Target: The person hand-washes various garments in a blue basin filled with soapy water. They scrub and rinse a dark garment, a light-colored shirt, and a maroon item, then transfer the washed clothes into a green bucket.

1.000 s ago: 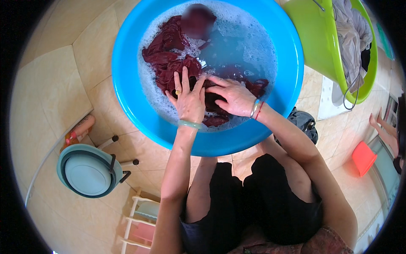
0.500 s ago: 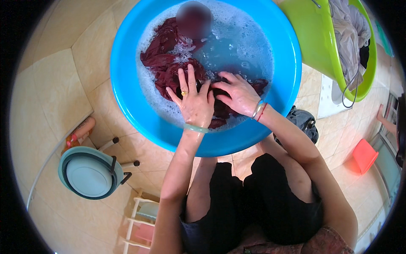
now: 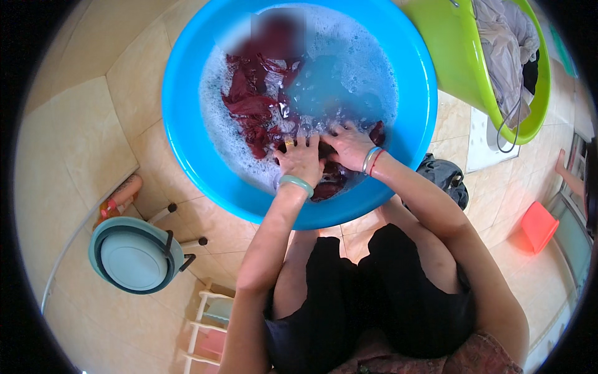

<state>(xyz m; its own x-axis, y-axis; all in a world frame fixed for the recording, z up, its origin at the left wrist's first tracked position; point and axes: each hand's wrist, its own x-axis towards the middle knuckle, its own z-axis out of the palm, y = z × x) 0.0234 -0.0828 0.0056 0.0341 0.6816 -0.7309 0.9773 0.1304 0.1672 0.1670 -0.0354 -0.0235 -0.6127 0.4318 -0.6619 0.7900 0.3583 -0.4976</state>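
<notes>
A big blue basin of soapy water stands on the tiled floor in front of me. A dark red garment lies soaked in it, stretching from the far side to the near rim. My left hand, with a ring and a pale green bangle, presses down on the near end of the cloth. My right hand, with bracelets at the wrist, grips the same wet cloth right beside it. Both hands touch each other over the bunched fabric.
A lime green tub holding grey clothes stands at the upper right. A teal folded stool and a bottle lie at the left. A dark bag and a red stool sit at the right, near another person's foot.
Both hands slid toward me along the garment, from the basin's middle to its near rim, and drew close together over the bunched cloth.
</notes>
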